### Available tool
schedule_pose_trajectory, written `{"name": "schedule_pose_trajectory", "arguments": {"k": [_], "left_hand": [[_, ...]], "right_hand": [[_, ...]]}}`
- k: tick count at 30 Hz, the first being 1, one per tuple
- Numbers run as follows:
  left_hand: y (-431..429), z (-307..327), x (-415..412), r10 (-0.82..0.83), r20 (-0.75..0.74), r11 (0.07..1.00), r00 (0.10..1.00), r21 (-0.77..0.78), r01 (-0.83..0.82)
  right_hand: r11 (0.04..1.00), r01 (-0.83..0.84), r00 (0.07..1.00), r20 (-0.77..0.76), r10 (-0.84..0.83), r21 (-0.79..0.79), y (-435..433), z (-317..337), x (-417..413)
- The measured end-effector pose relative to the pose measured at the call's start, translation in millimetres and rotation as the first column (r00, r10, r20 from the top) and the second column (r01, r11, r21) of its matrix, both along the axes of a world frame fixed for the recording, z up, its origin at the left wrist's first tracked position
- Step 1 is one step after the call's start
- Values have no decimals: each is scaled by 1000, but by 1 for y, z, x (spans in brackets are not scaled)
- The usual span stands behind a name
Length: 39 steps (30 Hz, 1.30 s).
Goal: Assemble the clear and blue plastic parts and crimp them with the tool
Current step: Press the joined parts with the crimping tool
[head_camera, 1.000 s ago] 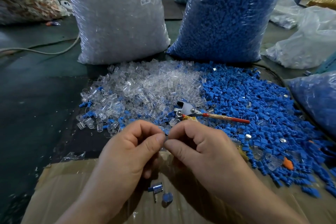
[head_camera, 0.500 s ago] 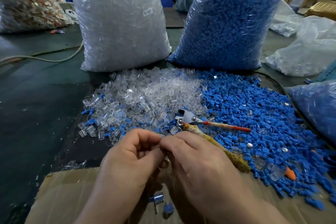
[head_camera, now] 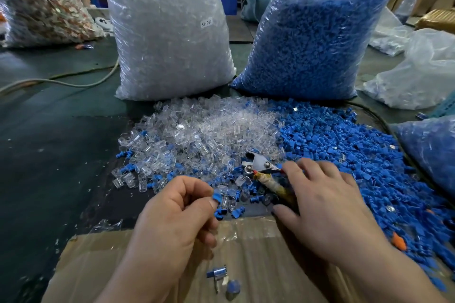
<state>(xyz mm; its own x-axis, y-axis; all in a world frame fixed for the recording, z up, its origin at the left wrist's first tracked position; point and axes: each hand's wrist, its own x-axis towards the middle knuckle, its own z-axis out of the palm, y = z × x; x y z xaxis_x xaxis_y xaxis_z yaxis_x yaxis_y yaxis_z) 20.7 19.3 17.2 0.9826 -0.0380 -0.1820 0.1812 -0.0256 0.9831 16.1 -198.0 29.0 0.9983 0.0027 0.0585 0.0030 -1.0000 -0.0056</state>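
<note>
My left hand [head_camera: 177, 211] pinches a joined clear and blue part [head_camera: 219, 197] between thumb and forefinger, just above the cardboard's far edge. My right hand [head_camera: 320, 202] lies over the handles of the crimping tool [head_camera: 261, 166], fingers spread across them; whether it grips them I cannot tell. The tool's metal jaws stick out to the left on the parts. A heap of clear parts [head_camera: 197, 135] lies in the middle, and a heap of blue parts [head_camera: 344, 150] to its right.
A cardboard sheet [head_camera: 258, 265] lies nearest me with two assembled pieces [head_camera: 221, 278] on it. Behind the heaps stand a big bag of clear parts [head_camera: 167, 32] and a bag of blue parts [head_camera: 312, 44]. More bags lie at right; a cable [head_camera: 61, 81] runs at left.
My hands were together, working one part between them. Now they have parted: the left keeps the part, and the right has moved right and forward onto the tool's handles.
</note>
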Motion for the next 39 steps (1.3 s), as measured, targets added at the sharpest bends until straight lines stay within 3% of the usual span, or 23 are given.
{"name": "schedule_pose_trajectory", "arguments": {"k": [9, 14, 17, 21, 27, 35, 39], "left_hand": [[1, -7, 3, -61, -2, 996, 998, 63, 61], [1, -3, 2, -6, 9, 1000, 1000, -15, 7], [0, 1, 2, 31, 2, 996, 1000, -81, -31], [1, 2, 3, 75, 65, 992, 995, -103, -68], [0, -1, 2, 66, 129, 995, 989, -82, -56], [-3, 6, 0, 87, 128, 977, 988, -204, -60], [0, 4, -1, 81, 161, 987, 984, -153, -56]], "right_hand": [[1000, 16, 999, 32, -15, -13, -7, -3, 12], [968, -79, 982, 184, 35, 240, -4, 10, 6], [925, -193, 975, 171, 143, 326, 6, 18, -7], [912, -295, 956, 101, 277, 286, 16, 17, -14], [902, -307, 951, 64, 302, 302, 15, 16, -15], [890, -347, 936, 48, 349, 294, 11, 15, -13], [904, -354, 934, 38, 356, 239, 16, 16, -13]]}}
